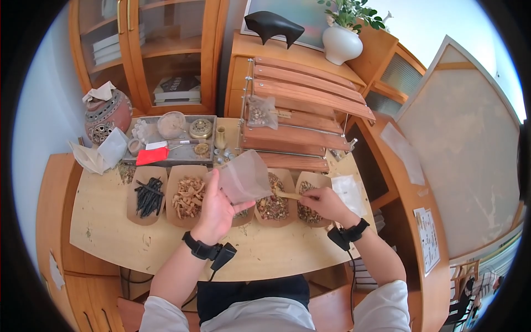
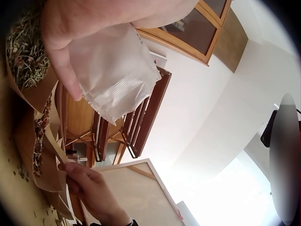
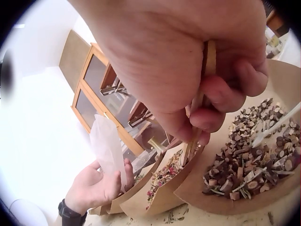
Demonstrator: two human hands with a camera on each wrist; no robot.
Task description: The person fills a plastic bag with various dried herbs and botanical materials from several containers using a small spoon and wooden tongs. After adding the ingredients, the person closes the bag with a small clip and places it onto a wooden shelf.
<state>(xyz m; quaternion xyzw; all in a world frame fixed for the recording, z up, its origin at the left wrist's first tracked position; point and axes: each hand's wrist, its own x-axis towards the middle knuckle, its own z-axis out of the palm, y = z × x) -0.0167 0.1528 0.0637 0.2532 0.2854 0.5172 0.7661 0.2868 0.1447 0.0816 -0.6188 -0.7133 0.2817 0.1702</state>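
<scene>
My left hand [image 1: 214,214] holds a thin white pouch [image 1: 243,174] above the paper trays, palm turned up. Crimped lines run along the pouch's edge in the left wrist view, where my fingers [image 2: 66,70] lie against it. My right hand [image 1: 330,206] grips the handle of a slim wooden spoon [image 1: 290,195]. Its far end reaches down into a brown paper tray of mixed dried petals and herbs [image 3: 162,181]; the tip is partly hidden. Below my right hand is a tray of chopped dried stems [image 3: 244,169], with a pale stick [image 3: 277,123] lying in it.
Further left stand trays of black dried strips [image 1: 148,198] and tan dried slices [image 1: 188,196]. Behind are a grey tray [image 1: 188,119] with small vessels, a red packet [image 1: 152,156] and a slatted wooden rack [image 1: 298,105]. A clear bag [image 1: 348,193] lies at right.
</scene>
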